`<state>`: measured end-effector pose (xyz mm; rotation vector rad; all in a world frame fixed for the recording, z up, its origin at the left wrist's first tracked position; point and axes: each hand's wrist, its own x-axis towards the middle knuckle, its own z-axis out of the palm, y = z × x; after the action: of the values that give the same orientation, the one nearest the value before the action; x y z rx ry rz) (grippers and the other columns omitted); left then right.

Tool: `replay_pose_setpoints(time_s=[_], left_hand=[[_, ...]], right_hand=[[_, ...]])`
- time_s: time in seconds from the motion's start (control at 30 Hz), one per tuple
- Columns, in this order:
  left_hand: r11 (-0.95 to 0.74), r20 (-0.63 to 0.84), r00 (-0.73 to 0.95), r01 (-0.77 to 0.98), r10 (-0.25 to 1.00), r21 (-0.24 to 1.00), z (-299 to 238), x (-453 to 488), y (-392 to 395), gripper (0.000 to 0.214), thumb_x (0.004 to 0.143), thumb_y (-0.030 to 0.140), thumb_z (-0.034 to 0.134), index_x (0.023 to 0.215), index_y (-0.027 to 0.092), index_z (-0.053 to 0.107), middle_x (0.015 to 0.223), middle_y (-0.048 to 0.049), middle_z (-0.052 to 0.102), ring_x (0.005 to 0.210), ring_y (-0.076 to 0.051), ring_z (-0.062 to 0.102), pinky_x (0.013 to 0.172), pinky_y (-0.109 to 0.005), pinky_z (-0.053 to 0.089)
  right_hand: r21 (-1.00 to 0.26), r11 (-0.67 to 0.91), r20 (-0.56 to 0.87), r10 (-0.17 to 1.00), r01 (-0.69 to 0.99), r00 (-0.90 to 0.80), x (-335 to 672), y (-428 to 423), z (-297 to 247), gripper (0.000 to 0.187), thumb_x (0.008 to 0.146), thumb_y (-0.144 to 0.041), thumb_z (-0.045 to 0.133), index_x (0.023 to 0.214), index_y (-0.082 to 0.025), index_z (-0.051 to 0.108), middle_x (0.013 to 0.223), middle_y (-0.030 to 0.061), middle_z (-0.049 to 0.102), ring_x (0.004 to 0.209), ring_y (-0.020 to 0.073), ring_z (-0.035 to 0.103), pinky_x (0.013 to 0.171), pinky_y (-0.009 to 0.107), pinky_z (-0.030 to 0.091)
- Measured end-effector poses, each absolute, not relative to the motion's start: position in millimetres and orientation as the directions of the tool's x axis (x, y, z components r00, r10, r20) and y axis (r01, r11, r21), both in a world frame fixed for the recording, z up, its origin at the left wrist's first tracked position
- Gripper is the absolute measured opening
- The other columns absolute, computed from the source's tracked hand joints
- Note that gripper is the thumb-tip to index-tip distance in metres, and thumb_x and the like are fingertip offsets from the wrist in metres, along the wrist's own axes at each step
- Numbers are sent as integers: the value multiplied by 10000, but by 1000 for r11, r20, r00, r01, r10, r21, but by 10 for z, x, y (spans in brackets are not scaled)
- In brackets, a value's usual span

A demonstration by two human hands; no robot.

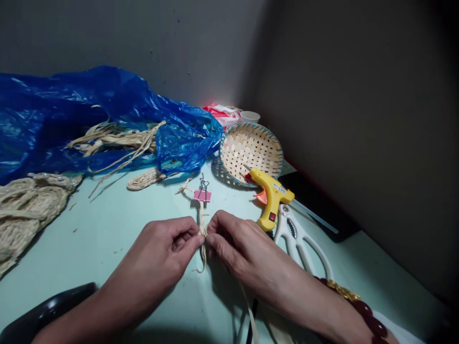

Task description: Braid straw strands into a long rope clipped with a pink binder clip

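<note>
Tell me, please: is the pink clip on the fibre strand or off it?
On: the strand emerges from under the pink clip, running to the left hand and right hand.

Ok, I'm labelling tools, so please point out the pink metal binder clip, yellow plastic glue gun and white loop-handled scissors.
Pink metal binder clip (pixel 202 196), head view: pink body.
Yellow plastic glue gun (pixel 271 192), head view: yellow casing.
White loop-handled scissors (pixel 300 234), head view: white handle.
</note>
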<state>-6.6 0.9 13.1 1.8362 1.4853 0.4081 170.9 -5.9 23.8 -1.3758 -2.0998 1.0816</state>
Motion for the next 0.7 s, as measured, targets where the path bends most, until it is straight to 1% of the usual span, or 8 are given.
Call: replay_pose_setpoints(time_s=[0.13, 0.23, 0.27, 0.33, 0.43, 0.53, 0.63, 0.7], left_hand=[[-13, -208, 268, 639, 941, 769, 99, -77, 26, 270, 830, 363, 542, 616, 201, 523, 556, 58, 400, 546, -125, 377, 502, -237, 283], [51, -252, 305, 540, 918, 840, 108, -86, 36, 236, 823, 309, 532, 615, 201, 498, 536, 72, 380, 518, -110, 363, 486, -229, 269], [83, -280, 332, 501, 901, 862, 120, -87, 39, 223, 826, 300, 523, 626, 202, 499, 515, 78, 390, 492, -104, 373, 481, -227, 276], [156, -332, 385, 422, 861, 893, 148, -85, 47, 187, 822, 291, 521, 660, 197, 517, 513, 77, 465, 446, -94, 427, 483, -225, 319], [224, -363, 419, 345, 832, 911, 182, -77, 62, 206, 829, 325, 516, 680, 185, 546, 551, 47, 556, 456, -109, 528, 530, -242, 404], [225, -359, 411, 338, 838, 914, 182, -63, 70, 279, 862, 357, 479, 648, 189, 540, 490, 52, 520, 450, -118, 535, 547, -252, 423], [179, -343, 360, 418, 867, 891, 157, -32, 51, 290, 858, 344, 488, 610, 198, 516, 468, 67, 482, 410, -105, 484, 501, -244, 386], [153, -329, 310, 479, 892, 864, 143, -1, 23, 292, 847, 329, 497, 582, 207, 494, 433, 79, 432, 392, -101, 434, 462, -237, 349]], right_hand=[[-741, 241, -38, 916, 627, -398, 1677, -109, 213, 175, 968, -266, 430, 828, -193, 507, 722, -7, 557, 648, 128, 494, 584, 262, 344], [-693, 251, -16, 932, 676, -363, 1639, -174, 215, 183, 972, -267, 419, 825, -199, 503, 747, 4, 577, 654, 135, 508, 583, 262, 342], [-671, 263, -6, 933, 693, -360, 1627, -194, 212, 191, 975, -264, 410, 817, -198, 495, 736, 5, 578, 630, 134, 506, 571, 264, 335], [-607, 313, 30, 928, 731, -373, 1605, -224, 192, 188, 969, -232, 400, 809, -195, 489, 713, 11, 582, 585, 135, 505, 546, 271, 312], [-478, 440, 169, 896, 760, -412, 1589, -247, 129, 159, 931, -131, 404, 817, -196, 493, 704, 16, 584, 573, 150, 523, 521, 286, 267], [-359, 528, 293, 846, 770, -445, 1589, -258, 85, 178, 859, -41, 427, 825, -197, 504, 708, 14, 576, 575, 157, 512, 512, 297, 250], [-262, 547, 313, 827, 795, -466, 1592, -263, 96, 176, 800, -18, 473, 838, -176, 539, 748, 42, 583, 622, 176, 503, 515, 307, 281], [-216, 563, 336, 810, 797, -481, 1585, -258, 115, 161, 807, -29, 487, 854, -163, 562, 837, 83, 602, 712, 200, 512, 520, 307, 313]])
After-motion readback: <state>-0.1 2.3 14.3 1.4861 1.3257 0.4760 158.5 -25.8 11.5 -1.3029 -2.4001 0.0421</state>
